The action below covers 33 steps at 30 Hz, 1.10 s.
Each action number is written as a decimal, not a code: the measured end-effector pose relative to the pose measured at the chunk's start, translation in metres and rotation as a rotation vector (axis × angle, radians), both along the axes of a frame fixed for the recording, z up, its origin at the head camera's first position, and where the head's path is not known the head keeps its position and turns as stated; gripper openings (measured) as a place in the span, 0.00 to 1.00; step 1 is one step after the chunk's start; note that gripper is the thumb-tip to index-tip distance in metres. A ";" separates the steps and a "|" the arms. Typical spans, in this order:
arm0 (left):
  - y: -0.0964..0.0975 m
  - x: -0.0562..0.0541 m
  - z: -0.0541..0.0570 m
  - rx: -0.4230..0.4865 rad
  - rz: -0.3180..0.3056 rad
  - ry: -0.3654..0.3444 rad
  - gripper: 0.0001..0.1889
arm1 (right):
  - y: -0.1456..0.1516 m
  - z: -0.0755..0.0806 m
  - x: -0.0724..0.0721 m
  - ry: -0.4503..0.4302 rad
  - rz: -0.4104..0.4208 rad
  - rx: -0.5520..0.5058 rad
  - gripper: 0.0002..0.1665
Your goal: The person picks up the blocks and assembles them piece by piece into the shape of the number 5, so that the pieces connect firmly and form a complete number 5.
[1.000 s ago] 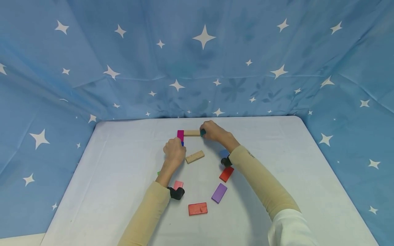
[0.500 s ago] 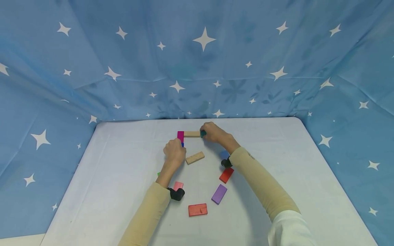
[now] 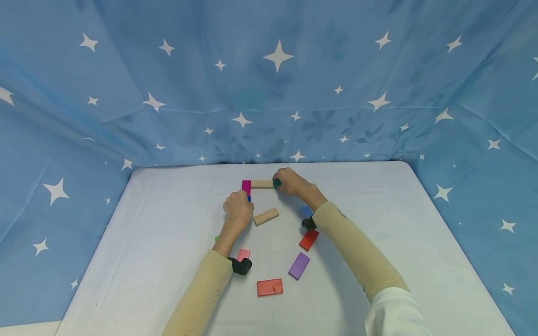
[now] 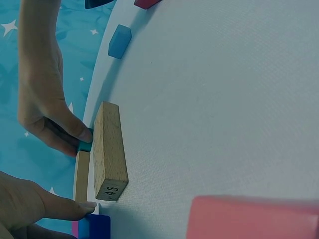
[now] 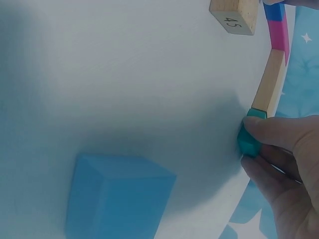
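My right hand (image 3: 290, 181) pinches a teal block (image 5: 250, 134) between thumb and fingers, right at the end of a plain wooden block (image 3: 262, 184). That wooden block's other end meets a magenta block (image 3: 246, 186), which lies at a right angle to it. Just nearer on the left, my left hand (image 3: 238, 207) grips a dark blue block (image 4: 99, 226) in line with the magenta one. Most of the blue block is hidden under the hand in the head view. Between the hands lies a loose wooden block (image 4: 109, 149) with a number on its end.
Nearer on the white table (image 3: 357, 280) lie a light blue block (image 3: 305, 212), a red block (image 3: 308, 240), a purple block (image 3: 299, 266), a coral-red block (image 3: 270, 287) and a pink block (image 3: 243, 254). A green block (image 3: 216, 238) shows partly behind my left wrist. A starry blue curtain (image 3: 269, 93) stands behind.
Everything in the head view has shifted slightly downward. Both hands keep their hold on the same blocks, and the blocks stay in the same arrangement.
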<state>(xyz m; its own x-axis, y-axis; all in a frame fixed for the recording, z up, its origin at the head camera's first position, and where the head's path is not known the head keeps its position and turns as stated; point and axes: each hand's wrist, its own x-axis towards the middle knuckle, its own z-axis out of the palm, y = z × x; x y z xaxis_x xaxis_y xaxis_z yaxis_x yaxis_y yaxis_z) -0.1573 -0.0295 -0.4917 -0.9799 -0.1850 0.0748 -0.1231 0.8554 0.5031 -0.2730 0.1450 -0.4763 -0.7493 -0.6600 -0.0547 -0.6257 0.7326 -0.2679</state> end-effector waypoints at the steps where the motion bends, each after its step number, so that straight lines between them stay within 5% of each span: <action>1: 0.000 0.000 0.000 0.000 0.000 0.000 0.11 | 0.000 -0.001 0.000 0.001 0.003 -0.002 0.12; 22: 0.002 0.000 -0.003 -0.006 -0.001 -0.001 0.12 | 0.003 -0.001 0.001 -0.009 -0.003 -0.003 0.12; 33: 0.000 0.000 -0.002 -0.016 0.001 0.001 0.15 | 0.013 0.006 0.007 -0.005 -0.029 -0.008 0.25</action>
<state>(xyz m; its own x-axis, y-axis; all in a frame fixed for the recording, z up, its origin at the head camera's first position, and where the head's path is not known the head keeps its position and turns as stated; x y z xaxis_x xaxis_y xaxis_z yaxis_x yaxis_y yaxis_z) -0.1577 -0.0299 -0.4934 -0.9796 -0.1847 0.0789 -0.1233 0.8631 0.4898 -0.2661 0.1584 -0.4699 -0.7677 -0.6386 -0.0531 -0.6030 0.7480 -0.2773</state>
